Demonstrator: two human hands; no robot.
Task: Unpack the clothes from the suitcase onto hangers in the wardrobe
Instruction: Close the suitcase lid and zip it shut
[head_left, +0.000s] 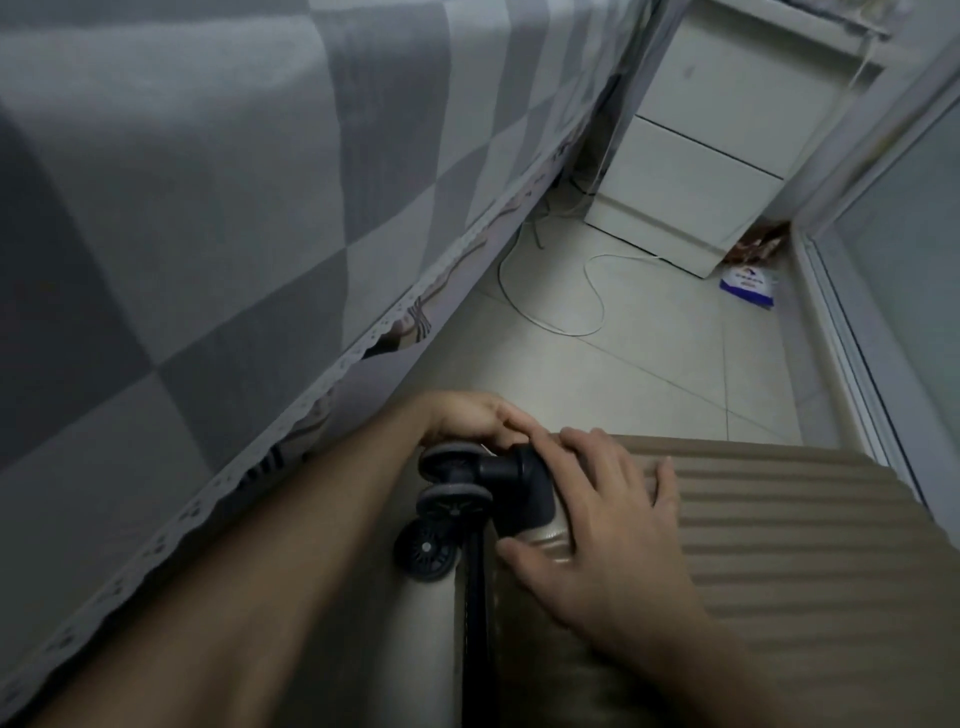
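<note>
Closed ribbed beige hard-shell suitcase (779, 545) lies flat, wheels toward bed; right hand (597, 519) flat on shell, left hand (467, 415) gripping wheel-end corner.

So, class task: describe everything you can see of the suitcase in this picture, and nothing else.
The suitcase is a hard, beige, ribbed shell that looks like plastic, lying closed on the tiled floor beside the bed. A dark seam, probably the zip, runs along its side. Black double wheels on a black corner mount point towards the bed. The right hand rests spread on the shell at that corner; the left hand touches it just behind the wheel mount.
</note>
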